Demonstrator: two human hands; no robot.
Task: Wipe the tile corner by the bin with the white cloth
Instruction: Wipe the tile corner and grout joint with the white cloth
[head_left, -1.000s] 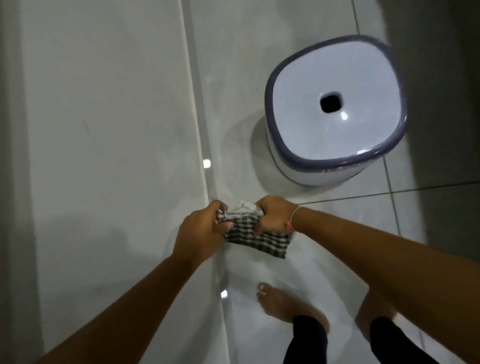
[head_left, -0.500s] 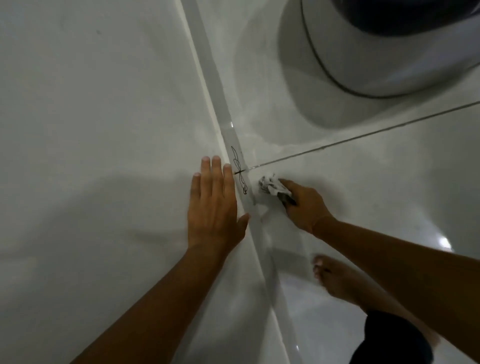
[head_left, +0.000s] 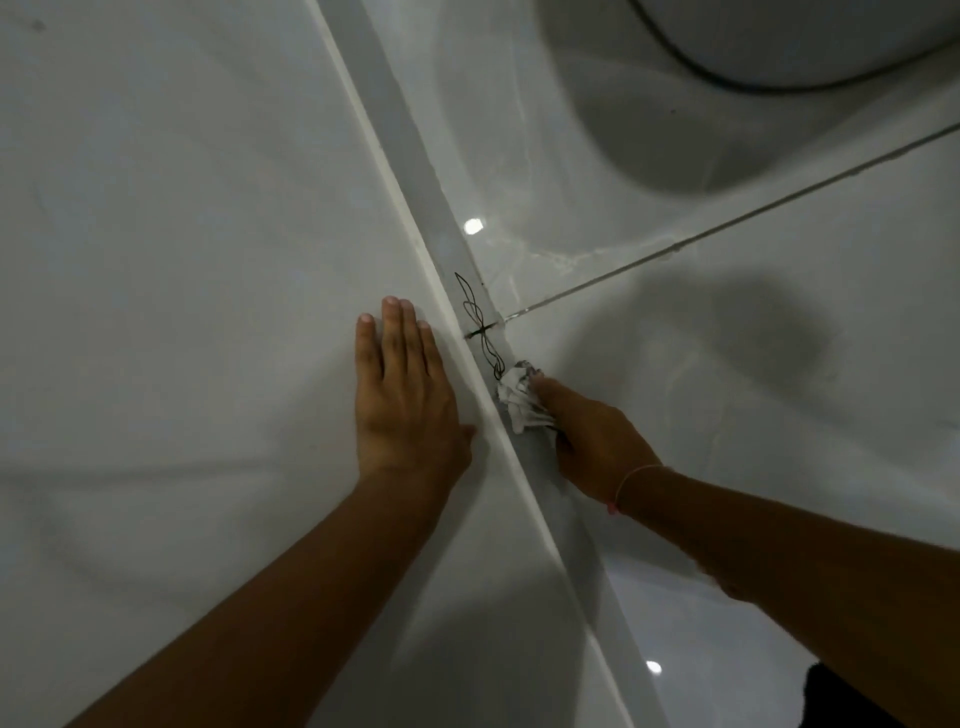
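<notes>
My right hand (head_left: 592, 436) grips a bunched white cloth (head_left: 517, 397) and presses it against the grey skirting strip (head_left: 415, 156) where wall meets floor, just below a black scribble mark (head_left: 480, 325) at the tile corner. My left hand (head_left: 402, 395) lies flat on the white wall with its fingers together, holding nothing, just left of the strip. Only the white base of the bin (head_left: 769, 41) shows, at the top right on the floor.
A dark grout line (head_left: 727, 228) runs across the glossy floor tile from the corner toward the right. The bin casts a broad shadow below it. A dark trouser leg (head_left: 852, 701) shows at the bottom right.
The camera has come closer to the corner. My right hand with the cloth has shifted slightly down along the strip, below the scribble. My left hand stays flat on the wall.
</notes>
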